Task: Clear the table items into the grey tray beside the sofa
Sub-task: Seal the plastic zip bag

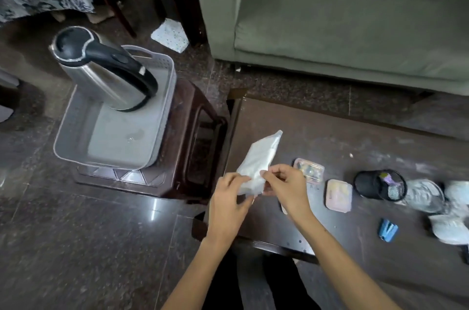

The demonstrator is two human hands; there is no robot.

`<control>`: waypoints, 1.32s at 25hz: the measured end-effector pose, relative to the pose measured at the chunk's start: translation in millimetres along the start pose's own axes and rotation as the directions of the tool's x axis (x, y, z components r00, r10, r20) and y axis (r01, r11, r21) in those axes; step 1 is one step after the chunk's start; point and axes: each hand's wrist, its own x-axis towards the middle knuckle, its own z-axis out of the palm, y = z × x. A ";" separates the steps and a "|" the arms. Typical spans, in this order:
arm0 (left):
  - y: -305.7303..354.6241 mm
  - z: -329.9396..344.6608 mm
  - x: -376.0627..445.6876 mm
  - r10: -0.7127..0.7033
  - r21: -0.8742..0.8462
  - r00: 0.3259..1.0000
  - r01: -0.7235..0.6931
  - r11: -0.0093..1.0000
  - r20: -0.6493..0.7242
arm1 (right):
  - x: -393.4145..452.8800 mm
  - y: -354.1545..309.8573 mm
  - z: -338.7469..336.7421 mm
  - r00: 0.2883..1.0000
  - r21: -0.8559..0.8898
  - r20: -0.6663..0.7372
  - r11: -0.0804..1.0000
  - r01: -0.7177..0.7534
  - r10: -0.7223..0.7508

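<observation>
Both hands, left hand and right hand, grip a white plastic packet above the desk edge. Next, probably: carry it leftward to the grey tray, beside the kettle.

Two bare hands meet at the middle of the view, both pinching one white packet.

The left hand comes up from 6 o'clock on a bare forearm, thumb and fingers curled round the white packet's lower end. The right hand reaches in from 5 o'clock, its forearm slanting toward 11 o'clock, fingertips bent and nipping the packet's edge. The two hands sit just beside each other, knuckles up.
</observation>
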 end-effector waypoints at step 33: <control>17.5 -17.8 -14.1 -0.017 -0.437 1.000 0.023 0.899 0.018 | -25.5 1.6 -28.0 0.716 -0.448 0.390 0.560 0.696 -0.578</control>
